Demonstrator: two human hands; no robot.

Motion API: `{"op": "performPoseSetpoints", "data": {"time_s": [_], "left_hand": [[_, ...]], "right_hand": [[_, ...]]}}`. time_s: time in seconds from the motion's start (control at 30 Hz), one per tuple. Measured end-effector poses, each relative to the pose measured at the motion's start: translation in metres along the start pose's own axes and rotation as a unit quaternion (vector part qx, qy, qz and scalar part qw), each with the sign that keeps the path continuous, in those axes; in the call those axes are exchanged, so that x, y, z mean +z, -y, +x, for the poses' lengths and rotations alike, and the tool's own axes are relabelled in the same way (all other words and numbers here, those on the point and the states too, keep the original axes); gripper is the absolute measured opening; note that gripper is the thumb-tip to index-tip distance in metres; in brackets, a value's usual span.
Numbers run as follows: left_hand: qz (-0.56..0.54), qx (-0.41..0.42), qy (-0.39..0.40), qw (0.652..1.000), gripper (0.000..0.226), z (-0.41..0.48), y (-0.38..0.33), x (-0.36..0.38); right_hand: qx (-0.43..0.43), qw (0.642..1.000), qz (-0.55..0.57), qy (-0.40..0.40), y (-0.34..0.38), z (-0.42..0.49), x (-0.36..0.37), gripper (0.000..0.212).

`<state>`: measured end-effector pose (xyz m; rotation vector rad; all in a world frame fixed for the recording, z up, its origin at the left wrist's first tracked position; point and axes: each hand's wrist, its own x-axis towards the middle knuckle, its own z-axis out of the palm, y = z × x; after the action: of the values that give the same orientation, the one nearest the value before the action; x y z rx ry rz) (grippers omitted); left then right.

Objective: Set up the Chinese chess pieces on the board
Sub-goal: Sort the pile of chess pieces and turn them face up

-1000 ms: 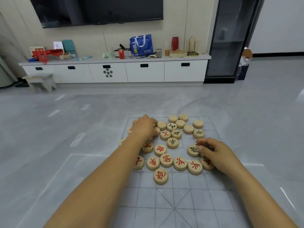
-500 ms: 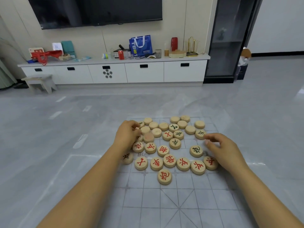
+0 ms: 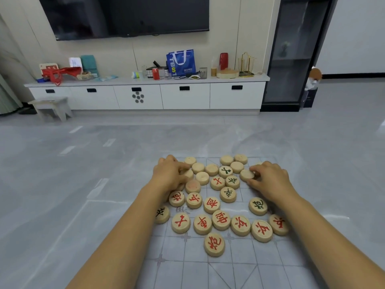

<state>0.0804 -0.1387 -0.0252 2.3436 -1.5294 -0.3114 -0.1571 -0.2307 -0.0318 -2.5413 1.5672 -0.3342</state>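
**Both hands working the far half of the board, pieces still in a loose heap**

Lying flat on the grey floor: thin translucent board [image 3: 239, 265], grid lines faint, near palace diagonals visible toward the near edge. Sitting bunched across the board's middle and far half: round wooden pieces [image 3: 221, 220], none lined up on starting points. Showing red characters mostly in the nearer rows, green ones scattered further out, several blank backs facing up along the far edge. Lying alone, nearest to the near edge: one red piece [image 3: 214, 244].

Reaching to the far-left part of the heap: left hand [image 3: 169, 175], fingers curled down onto blank pieces there, touching them; gripping or just pressing, cannot tell. Reaching to the far-right side: right hand [image 3: 270, 180], fingertips pinching the rim of a blank piece [image 3: 247, 175], thumb under its near side. Resting just near of the right wrist: green piece [image 3: 258, 206], untouched. Peeking out from under the left forearm at the board's left edge: another green piece [image 3: 162, 214].
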Motion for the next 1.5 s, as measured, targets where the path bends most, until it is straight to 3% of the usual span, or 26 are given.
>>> {"op": "performPoseSetpoints", "data": {"time_s": [0.1,0.2,0.3,0.37,0.43,0.6,0.73,0.8,0.9,1.03,1.2,1.5], "left_hand": [[0.12,0.036,0.042,0.991,0.039,0.011,-0.011,-0.005],[0.124,0.044,0.016,0.991,0.035,0.01,-0.017,-0.005],[-0.091,0.003,-0.053,0.994,0.027,-0.01,-0.013,-0.01],[-0.271,-0.022,-0.078,0.959,0.025,-0.033,-0.009,-0.016],[-0.38,-0.043,-0.089,0.92,0.028,-0.06,-0.006,-0.019],[-0.47,-0.065,-0.087,0.876,0.032,-0.11,0.001,-0.021],[-0.471,-0.099,-0.09,0.872,0.035,-0.136,0.006,-0.007],[-0.409,-0.099,-0.118,0.899,0.034,-0.142,0.007,0.001],[-0.298,-0.068,-0.149,0.94,0.034,-0.141,0.007,0.002],[-0.249,-0.075,-0.15,0.954,0.038,-0.137,0.012,0.003],[-0.258,-0.093,-0.177,0.945,0.04,-0.129,0.018,0.002],[-0.098,-0.073,-0.124,0.985,0.04,-0.121,0.012,0.005]], "right_hand": [[0.002,1.0,0.0,0.025,-0.001,0.003,0.0,0.052],[-0.022,0.999,0.001,0.032,0.002,0.005,-0.002,0.046],[-0.013,0.99,0.138,0.0,0.001,-0.006,-0.005,0.035],[0.009,0.966,0.254,-0.04,-0.003,-0.02,-0.008,0.022],[0.035,0.94,0.333,-0.063,-0.005,-0.034,-0.011,0.023],[0.072,0.836,0.543,-0.004,-0.004,-0.072,-0.02,0.035],[0.1,0.811,0.577,0.01,-0.005,-0.098,-0.018,0.032],[0.084,0.821,0.565,-0.001,-0.006,-0.104,-0.018,0.034],[0.067,0.874,0.482,-0.015,-0.009,-0.106,-0.017,0.036],[0.079,0.891,0.448,-0.002,-0.012,-0.102,-0.013,0.034],[0.106,0.916,0.386,-0.005,-0.015,-0.092,-0.009,0.037],[0.129,0.951,0.279,-0.029,-0.025,-0.085,-0.01,0.043]]}}
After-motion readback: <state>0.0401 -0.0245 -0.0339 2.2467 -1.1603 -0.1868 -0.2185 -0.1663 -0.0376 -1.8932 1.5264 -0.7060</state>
